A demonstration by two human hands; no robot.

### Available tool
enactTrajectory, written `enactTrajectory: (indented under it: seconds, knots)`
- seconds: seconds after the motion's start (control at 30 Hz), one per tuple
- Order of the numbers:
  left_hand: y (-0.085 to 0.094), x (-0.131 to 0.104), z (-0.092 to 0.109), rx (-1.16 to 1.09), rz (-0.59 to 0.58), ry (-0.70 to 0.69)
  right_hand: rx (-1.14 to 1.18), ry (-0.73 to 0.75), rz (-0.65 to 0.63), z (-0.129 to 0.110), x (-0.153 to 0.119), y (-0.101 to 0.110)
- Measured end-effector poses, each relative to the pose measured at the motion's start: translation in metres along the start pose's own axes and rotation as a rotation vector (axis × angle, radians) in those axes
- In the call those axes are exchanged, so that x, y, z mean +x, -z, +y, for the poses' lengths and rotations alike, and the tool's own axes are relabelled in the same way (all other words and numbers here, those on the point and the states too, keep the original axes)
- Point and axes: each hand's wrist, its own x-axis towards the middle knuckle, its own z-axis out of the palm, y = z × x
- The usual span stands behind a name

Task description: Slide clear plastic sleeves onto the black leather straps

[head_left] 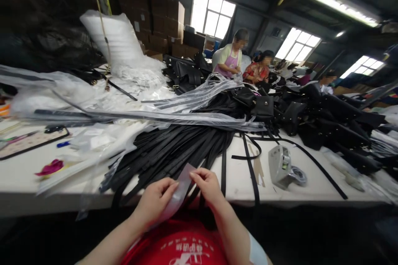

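Between my two hands, in front of the red apron, a translucent plastic sleeve [180, 193] slants up toward the table edge. My left hand [156, 198] pinches its left side between thumb and fingers. At its upper right corner, my right hand [207, 184] has thumb and fingertips closed on the plastic. Just beyond the hands a big fanned pile of black straps [174, 149] lies on the table, some ends hanging over the edge. Long plastic-wrapped straps [149, 116] stretch across the top of that pile.
A grey tape dispenser [280, 166] stands on the white table [192, 203] at right, near loose black straps. Black bags [329, 116] are heaped at back right. White plastic bags [133, 74] pile up at left, near a magenta scrap [51, 167]. Several people work beyond.
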Motion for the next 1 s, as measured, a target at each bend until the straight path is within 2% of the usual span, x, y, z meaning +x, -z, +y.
enactTrajectory:
  seconds: [0.13,0.33,0.4,0.5,0.6,0.73,0.87,0.93,1.0]
  knots:
    - [-0.003,0.0,0.001,-0.117,0.064,0.009,-0.023,0.01,0.021,0.001,-0.005,0.004]
    - [-0.006,0.002,-0.001,-0.211,0.143,0.085,0.029,0.019,-0.026,0.003,-0.006,0.0]
    - [-0.005,0.003,-0.002,-0.184,0.183,0.095,0.052,0.03,-0.036,0.003,-0.006,-0.001]
    - [0.0,0.004,-0.002,-0.075,0.244,0.028,0.073,0.04,-0.019,0.004,-0.005,-0.002]
    - [0.008,0.006,0.0,0.021,0.188,-0.112,0.098,0.025,-0.028,0.006,-0.005,-0.003]
    - [0.014,0.006,0.005,0.07,0.075,-0.237,0.103,0.008,-0.113,0.005,-0.007,-0.004]
    - [0.012,0.003,0.012,0.03,-0.06,-0.275,-0.076,0.072,-0.189,0.001,-0.01,-0.005]
    - [0.01,0.002,0.014,0.049,-0.077,-0.251,-0.182,0.121,-0.24,-0.001,-0.01,-0.004]
    - [0.008,0.002,0.015,0.047,-0.057,-0.208,-0.17,0.114,-0.238,-0.001,-0.008,-0.002]
